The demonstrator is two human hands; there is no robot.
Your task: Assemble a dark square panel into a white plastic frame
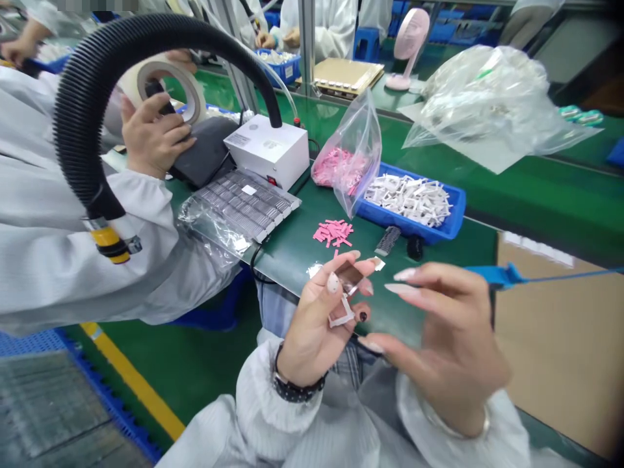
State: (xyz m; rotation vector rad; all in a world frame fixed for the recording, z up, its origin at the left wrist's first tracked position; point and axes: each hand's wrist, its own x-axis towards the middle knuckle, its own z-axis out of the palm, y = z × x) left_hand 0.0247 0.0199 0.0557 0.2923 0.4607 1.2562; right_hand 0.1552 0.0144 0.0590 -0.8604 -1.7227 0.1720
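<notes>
My left hand [314, 325] is closed around a small shiny square plate [350, 276], pinched between thumb and fingers. A thin white plastic frame [342, 313] lies in the same hand, just below the plate. Whether the two are joined, I cannot tell. To the right, my right hand [448, 338] has its thumb and fingers spread, with nothing visible between them. Beyond my left hand, a heap of small pink strips [334, 232] lies on the green table [287, 260].
A blue bin [457, 214] of white plastic parts [409, 197] stands behind the hands, beside a bag of pink pieces [344, 166]. Left are a tray of parts [244, 201], a white box [268, 149] with a black hose [166, 29], and a co-worker's hand [156, 136] near tape [195, 97].
</notes>
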